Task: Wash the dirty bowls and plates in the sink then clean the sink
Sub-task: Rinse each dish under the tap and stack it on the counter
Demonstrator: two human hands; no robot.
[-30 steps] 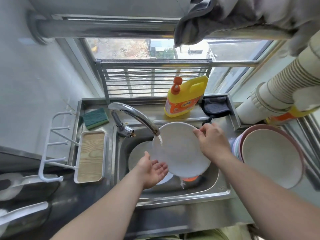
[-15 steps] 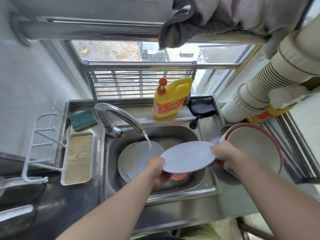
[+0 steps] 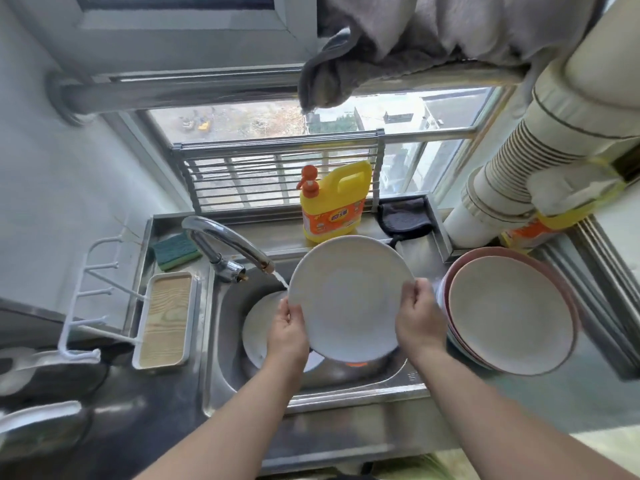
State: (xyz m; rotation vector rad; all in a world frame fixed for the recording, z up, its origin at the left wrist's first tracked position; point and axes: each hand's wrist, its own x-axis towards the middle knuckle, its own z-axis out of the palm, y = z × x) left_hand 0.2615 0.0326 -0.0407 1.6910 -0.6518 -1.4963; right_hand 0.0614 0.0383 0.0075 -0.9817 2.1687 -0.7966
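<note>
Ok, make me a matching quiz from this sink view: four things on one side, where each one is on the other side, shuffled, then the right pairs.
Things:
1. white plate
2. green sponge
3. yellow soap bottle
4. stacked bowls

Places:
A. on the ledge behind the sink, under the window
B. on the counter right of the sink
C. held up over the sink by the left hand and right hand
D. left of the faucet, behind the wooden tray

Pairs: 1-C, 2-D, 3-A, 4-B

A home kitchen: a steel sink point(image 3: 221, 341) with a running faucet point(image 3: 225, 237) at frame centre, a yellow detergent bottle point(image 3: 332, 206) and sponge point(image 3: 175, 250) on the window ledge behind, stacked bowls point(image 3: 512, 315) at right.
</note>
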